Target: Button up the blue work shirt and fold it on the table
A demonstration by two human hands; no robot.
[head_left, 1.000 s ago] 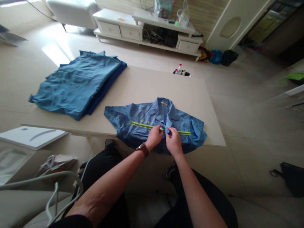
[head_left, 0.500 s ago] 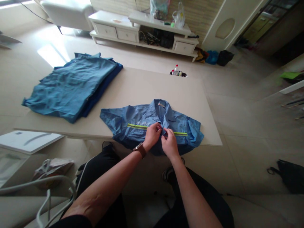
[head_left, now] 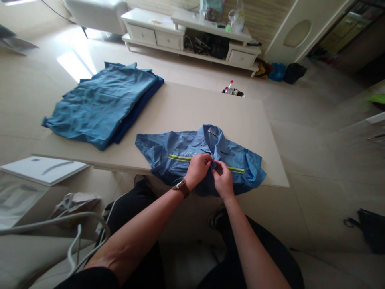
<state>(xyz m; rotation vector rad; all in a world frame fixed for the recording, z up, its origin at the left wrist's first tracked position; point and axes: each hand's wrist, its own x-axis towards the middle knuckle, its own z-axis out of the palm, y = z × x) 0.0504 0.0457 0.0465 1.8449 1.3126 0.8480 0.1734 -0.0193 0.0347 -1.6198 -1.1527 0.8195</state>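
A light blue work shirt (head_left: 168, 150) with a yellow reflective stripe lies spread, collar away from me, at the near edge of a beige table (head_left: 186, 108). My left hand (head_left: 197, 168), with a brown watch on the wrist, pinches the shirt's front placket at stripe height. My right hand (head_left: 223, 179) pinches the same placket right beside it, fingertips almost touching the left hand's. Whatever small thing sits between the fingers is hidden.
A pile of darker blue garments (head_left: 102, 102) lies on the table's far left. Small bottles (head_left: 231, 89) stand beyond the table's far edge. A white TV cabinet (head_left: 192, 36) runs along the back wall. A white board (head_left: 42, 170) and cables sit low at left; a black bag (head_left: 371, 228) lies on the floor at right.
Both hands stay pinched on the shirt's front, with only small finger movements. The view shifted slightly as my head moved.
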